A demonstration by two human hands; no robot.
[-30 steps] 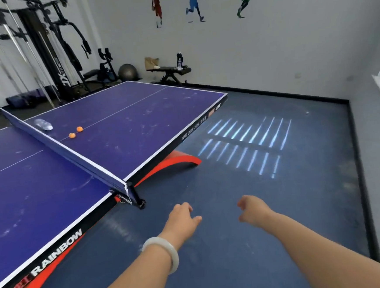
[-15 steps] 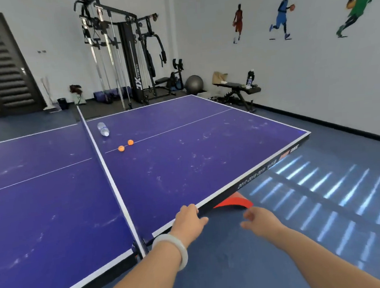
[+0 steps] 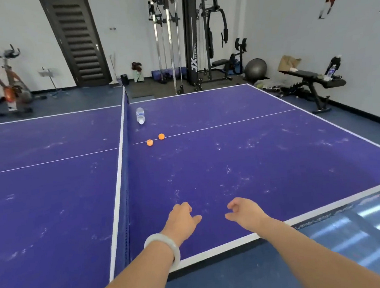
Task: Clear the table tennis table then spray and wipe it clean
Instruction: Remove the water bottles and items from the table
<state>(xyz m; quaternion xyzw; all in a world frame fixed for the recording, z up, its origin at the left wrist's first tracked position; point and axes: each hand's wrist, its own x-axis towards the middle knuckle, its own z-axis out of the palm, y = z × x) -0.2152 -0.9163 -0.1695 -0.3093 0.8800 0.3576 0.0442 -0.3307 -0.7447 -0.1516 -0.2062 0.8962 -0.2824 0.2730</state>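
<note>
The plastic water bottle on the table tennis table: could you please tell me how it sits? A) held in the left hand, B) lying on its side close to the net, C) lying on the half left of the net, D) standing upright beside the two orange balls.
B: the plastic water bottle lies on its side next to the net, on the same half as the two orange balls, which sit nearer the person; both hands hold nothing.

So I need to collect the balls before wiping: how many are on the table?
2. One orange ball lies near the net on the centre line; the other ball sits just right of it. None seems hidden.
</note>
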